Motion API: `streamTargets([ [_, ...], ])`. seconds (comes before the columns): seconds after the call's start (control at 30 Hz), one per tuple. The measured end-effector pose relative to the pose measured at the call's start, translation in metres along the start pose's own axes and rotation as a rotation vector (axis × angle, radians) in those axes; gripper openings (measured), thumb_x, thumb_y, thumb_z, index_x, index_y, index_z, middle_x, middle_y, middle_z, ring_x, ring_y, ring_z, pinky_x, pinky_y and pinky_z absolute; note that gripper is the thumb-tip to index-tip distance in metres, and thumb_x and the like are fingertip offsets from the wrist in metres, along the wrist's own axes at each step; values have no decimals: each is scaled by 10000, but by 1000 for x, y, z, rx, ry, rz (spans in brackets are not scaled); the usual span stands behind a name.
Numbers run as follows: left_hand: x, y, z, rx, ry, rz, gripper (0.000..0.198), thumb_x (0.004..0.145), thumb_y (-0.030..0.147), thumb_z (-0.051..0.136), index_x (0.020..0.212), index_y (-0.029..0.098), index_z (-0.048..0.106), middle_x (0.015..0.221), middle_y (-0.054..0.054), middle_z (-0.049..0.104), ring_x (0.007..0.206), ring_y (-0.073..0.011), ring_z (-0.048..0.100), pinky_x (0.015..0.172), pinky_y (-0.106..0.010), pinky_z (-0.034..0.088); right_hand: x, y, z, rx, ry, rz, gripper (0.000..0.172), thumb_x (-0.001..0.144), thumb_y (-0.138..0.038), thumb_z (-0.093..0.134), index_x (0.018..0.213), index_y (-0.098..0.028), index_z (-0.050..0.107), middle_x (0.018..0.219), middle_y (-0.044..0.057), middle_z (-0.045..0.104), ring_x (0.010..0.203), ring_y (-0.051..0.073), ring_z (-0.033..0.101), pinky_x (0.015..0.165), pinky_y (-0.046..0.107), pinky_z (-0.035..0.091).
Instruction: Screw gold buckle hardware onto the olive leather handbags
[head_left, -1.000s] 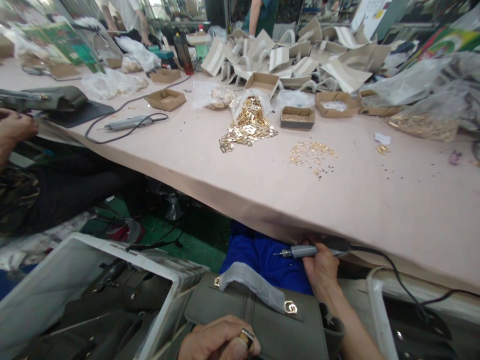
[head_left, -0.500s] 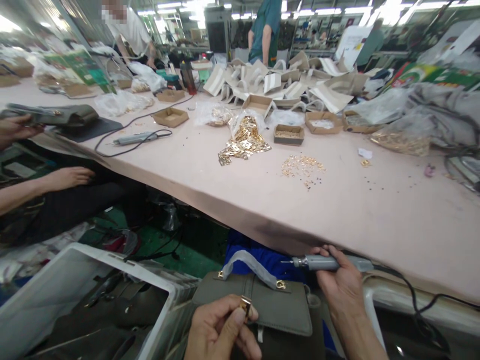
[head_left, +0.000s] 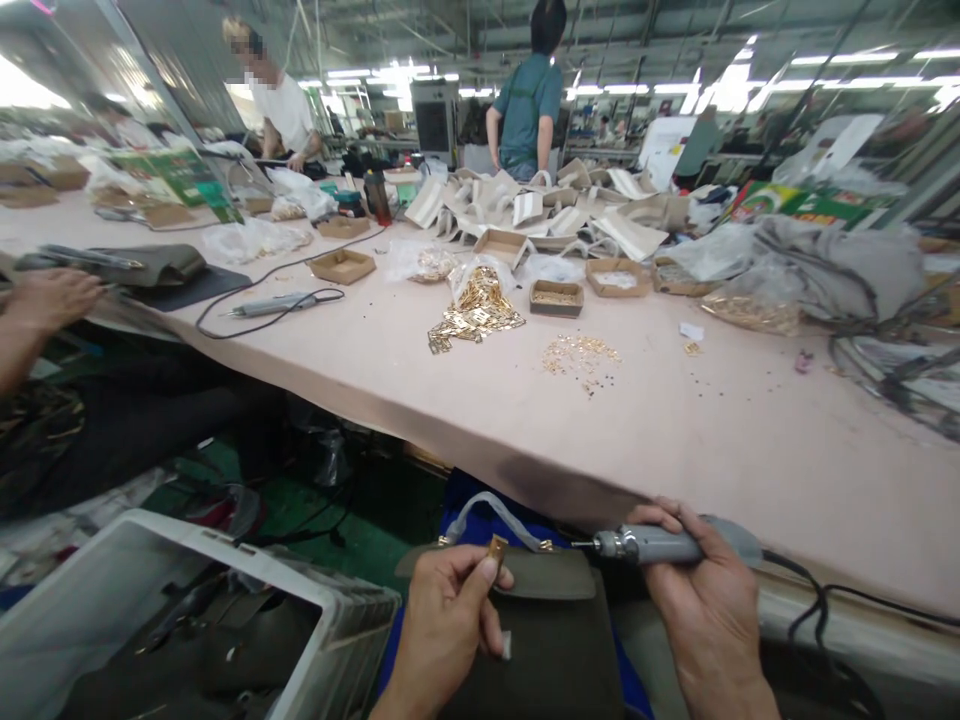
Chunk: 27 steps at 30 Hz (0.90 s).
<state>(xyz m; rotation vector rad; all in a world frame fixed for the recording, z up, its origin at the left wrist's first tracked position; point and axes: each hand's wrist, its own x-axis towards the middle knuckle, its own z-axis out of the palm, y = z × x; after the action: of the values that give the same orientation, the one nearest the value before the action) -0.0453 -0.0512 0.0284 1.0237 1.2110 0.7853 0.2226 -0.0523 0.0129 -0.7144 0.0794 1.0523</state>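
On my lap, at the bottom of the head view, stands a dark olive handbag (head_left: 551, 640) with a wrapped carrying handle (head_left: 491, 505). My left hand (head_left: 450, 610) is closed in front of its flap, pinching a small gold metal clasp piece (head_left: 496, 548) between thumb and finger. To the right of the bag, my right hand (head_left: 701, 600) grips a grey electric screwdriver (head_left: 660, 543). Its thin bit points left toward the handle's right end, apart from the bag. My fingers partly cover the flap's front.
A grey crate (head_left: 322, 600) with dark bag parts stands at the lower left. On the pink-covered table (head_left: 420, 400) lie a heap of gold hardware (head_left: 480, 305), scattered small gold pieces (head_left: 581, 355) and another screwdriver (head_left: 277, 305). A co-worker's hand (head_left: 56, 298) rests by a bag at the left.
My view has tilted up. My left hand has risen a little with the clasp piece, and the bag's flap now appears flatter. The screwdriver in my right hand has shifted slightly right.
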Motion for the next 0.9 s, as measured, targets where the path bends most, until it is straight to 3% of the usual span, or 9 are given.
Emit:
streamTargets([
  [0.1,6,3,7,62,21,23,397,913,465,615,801,100,724,367,-11,564,279,-99,449,368,-170,254,-8,-6,19,96,14,13,375,657,46,724,888,-166,519,894,-6,525,687,70,525,581,203,571],
  [0.3,12,9,19,53,10,39,376,875,396,587,659,106,688,390,-17,546,295,-118,506,348,-175,246,-18,14,50,78,-52,14,342,625,11,746,854,-143,543,878,3,522,680,67,511,609,208,568],
  [0.43,10,10,20,21,18,12,372,855,393,593,631,110,683,351,-19,524,269,-111,469,344,-176,227,-16,35,53,49,-143,67,294,657,-26,756,849,-138,564,867,-8,513,685,64,494,635,213,563],
  [0.53,8,12,18,-26,30,4,373,825,411,618,613,109,672,430,-52,598,268,-98,469,331,-178,207,-14,43,51,30,-174,93,281,661,-43,760,835,-141,563,857,-11,510,698,72,496,635,213,556],
  [0.67,9,12,16,-91,29,-5,392,795,433,648,595,97,665,590,-127,706,267,-75,463,319,-183,179,-14,45,49,-8,-202,85,294,657,-68,777,832,-159,559,846,-17,506,692,77,497,631,214,555],
  [0.9,10,6,14,-130,22,10,378,811,407,683,612,86,675,607,-135,718,268,-71,476,308,-170,195,-16,46,49,-14,-220,60,317,645,-45,782,828,-154,548,857,-17,499,703,73,504,648,211,548],
])
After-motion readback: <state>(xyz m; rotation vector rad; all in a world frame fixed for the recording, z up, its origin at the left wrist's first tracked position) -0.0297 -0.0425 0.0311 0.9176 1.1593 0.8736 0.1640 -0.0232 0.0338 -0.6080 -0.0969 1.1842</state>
